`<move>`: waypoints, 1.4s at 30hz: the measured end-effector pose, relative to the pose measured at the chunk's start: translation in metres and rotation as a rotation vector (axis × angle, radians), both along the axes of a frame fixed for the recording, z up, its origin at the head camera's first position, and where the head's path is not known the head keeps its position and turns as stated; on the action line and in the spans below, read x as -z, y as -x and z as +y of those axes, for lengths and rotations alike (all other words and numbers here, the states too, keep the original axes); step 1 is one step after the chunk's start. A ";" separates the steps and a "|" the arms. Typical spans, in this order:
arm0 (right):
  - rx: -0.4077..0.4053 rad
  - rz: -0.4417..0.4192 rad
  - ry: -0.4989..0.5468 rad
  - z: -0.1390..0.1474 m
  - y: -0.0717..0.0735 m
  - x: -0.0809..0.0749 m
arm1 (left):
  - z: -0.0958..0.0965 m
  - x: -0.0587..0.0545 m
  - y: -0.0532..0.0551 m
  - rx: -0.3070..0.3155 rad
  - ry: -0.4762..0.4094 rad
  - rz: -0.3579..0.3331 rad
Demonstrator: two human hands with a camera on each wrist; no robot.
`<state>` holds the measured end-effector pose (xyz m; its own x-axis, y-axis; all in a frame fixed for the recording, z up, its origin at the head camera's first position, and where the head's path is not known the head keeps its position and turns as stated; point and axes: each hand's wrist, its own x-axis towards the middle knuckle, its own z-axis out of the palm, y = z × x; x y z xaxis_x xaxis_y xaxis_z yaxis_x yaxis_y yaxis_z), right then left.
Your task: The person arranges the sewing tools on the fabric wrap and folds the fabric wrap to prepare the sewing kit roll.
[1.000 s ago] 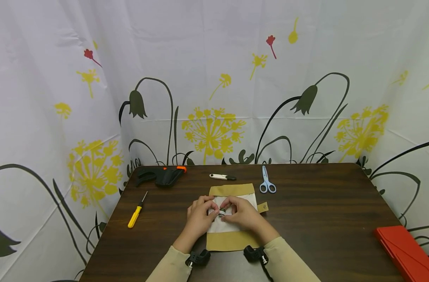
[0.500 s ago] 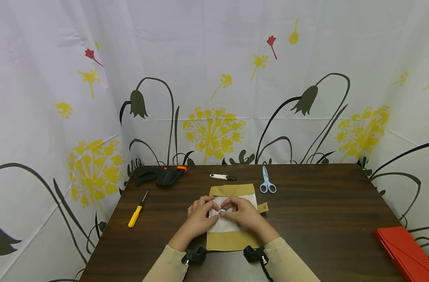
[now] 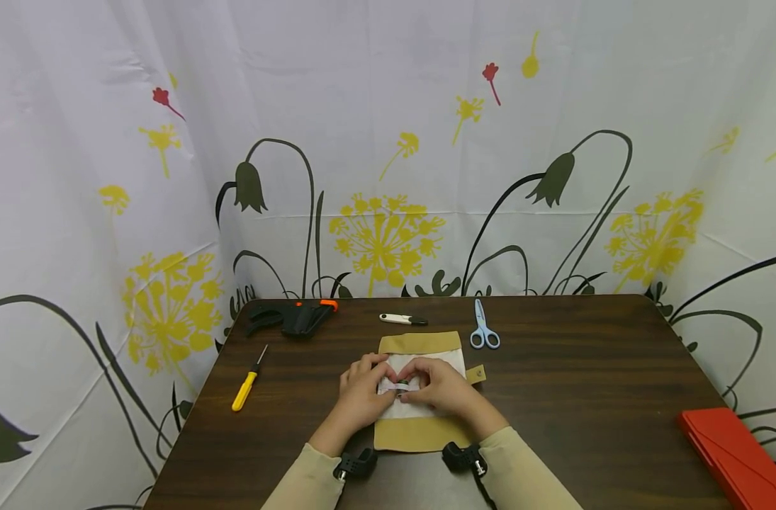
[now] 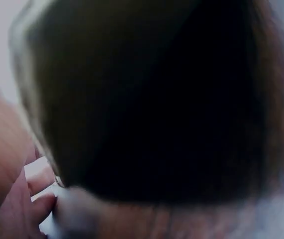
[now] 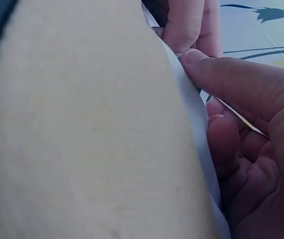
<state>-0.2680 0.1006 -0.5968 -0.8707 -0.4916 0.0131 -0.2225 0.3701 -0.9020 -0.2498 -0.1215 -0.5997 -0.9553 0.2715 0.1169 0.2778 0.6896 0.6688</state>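
A tan-and-white cloth roll [image 3: 413, 432] lies spread out on the table, with a tan snap tab [image 3: 475, 375] at its right side. Across its white middle runs a narrow white band [image 3: 395, 387]. My left hand [image 3: 361, 392] pinches the band from the left. From the right, my right hand [image 3: 443, 386] holds a small dark green piece [image 3: 403, 383] at the band between thumb and index finger. Fingers hide most of this piece, so its kind is unclear. A dark blurred shape blocks most of the left wrist view; a sleeve fills much of the right wrist view.
Behind the roll lie a white-and-black small tool [image 3: 403, 320] and light blue scissors [image 3: 483, 329]. A black clamp-like tool [image 3: 298, 318] and a yellow screwdriver [image 3: 246, 387] are at the left. A red case [image 3: 738, 453] sits at the right edge.
Between my fingertips the dark piece and white band have shifted and turned slightly; the band now shows stretched across the piece. My left hand has closed in slightly, while the right stays nearly in place.
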 end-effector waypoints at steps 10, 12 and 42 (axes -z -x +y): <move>0.004 -0.013 0.036 0.000 -0.002 0.001 | -0.003 -0.002 -0.001 0.049 0.006 -0.012; 0.017 -0.037 0.053 0.000 -0.002 0.001 | -0.004 -0.006 -0.003 0.061 0.006 -0.019; 0.749 -0.179 0.440 0.142 0.030 0.002 | -0.004 -0.018 -0.006 0.102 0.078 -0.088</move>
<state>-0.2977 0.2424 -0.5984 -0.9689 0.2259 -0.1007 0.0973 -0.0264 -0.9949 -0.2434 -0.1254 -0.5817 -0.9280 0.3724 0.0083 0.2913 0.7117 0.6393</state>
